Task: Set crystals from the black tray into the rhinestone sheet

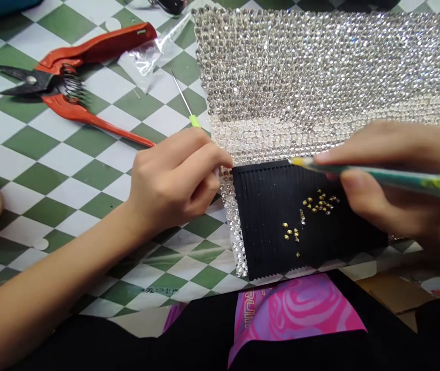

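A sheet covered in clear rhinestones (320,77) lies across the table's right half. On its near edge rests a black ribbed tray (274,221) holding several small gold rhinestones (318,202). My left hand (177,178) is curled, its fingertips pinching the sheet's left edge beside the tray's top corner. My right hand (390,175) grips a green pick-up pen (382,175) that lies nearly level, its yellow tip at the tray's upper edge.
Red-handled snips (76,82) lie at the upper left on the green-and-white checked cloth (49,170). A thin needle tool with a green grip (186,105) and a clear plastic bag (146,54) sit beside the sheet. Pink fabric (293,309) shows below the table edge.
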A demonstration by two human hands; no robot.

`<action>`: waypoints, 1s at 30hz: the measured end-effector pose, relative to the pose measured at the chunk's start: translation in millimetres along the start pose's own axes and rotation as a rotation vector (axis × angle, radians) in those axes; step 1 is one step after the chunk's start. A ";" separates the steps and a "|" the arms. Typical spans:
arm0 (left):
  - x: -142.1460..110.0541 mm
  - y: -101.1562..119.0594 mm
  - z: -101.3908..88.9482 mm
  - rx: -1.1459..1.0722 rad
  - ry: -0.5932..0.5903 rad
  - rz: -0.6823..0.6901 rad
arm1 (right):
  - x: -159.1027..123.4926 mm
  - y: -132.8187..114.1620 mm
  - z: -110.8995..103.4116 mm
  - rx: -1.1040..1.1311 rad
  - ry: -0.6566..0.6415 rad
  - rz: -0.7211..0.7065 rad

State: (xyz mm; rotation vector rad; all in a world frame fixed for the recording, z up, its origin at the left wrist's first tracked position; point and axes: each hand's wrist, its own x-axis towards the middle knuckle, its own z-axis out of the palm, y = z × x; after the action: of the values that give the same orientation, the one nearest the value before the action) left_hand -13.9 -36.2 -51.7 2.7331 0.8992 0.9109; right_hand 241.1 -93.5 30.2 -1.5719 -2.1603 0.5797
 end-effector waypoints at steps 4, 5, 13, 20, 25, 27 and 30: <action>0.1 0.3 -0.4 -0.012 -0.013 -0.005 | 51.3 3.8 22.6 -0.002 -0.027 -0.219; 0.2 0.4 -0.6 -0.012 -0.015 -0.005 | 61.6 2.4 27.2 -0.018 -0.001 -0.254; 0.9 1.8 -2.6 -0.015 -0.028 -0.025 | 92.8 -8.9 43.0 0.028 -0.038 -0.257; 0.4 0.3 -1.3 -0.018 -0.028 0.003 | 96.4 -9.0 46.2 -0.015 -0.093 -0.268; 0.1 -0.9 -1.9 -0.019 -0.029 0.002 | 95.3 -6.9 40.9 -0.023 -0.081 -0.277; 0.0 -0.6 -2.2 -0.019 -0.029 -0.004 | 87.3 -4.3 33.0 -0.036 -0.047 -0.284; -0.3 -0.2 -2.0 -0.006 -0.027 -0.002 | 61.8 -1.3 16.3 0.014 -0.118 -0.229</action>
State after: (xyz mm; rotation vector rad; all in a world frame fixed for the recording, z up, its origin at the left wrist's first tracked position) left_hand -15.3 -36.3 -50.3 2.7319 0.8935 0.8724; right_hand 213.5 -36.4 22.3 -1.2884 -2.3759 0.6239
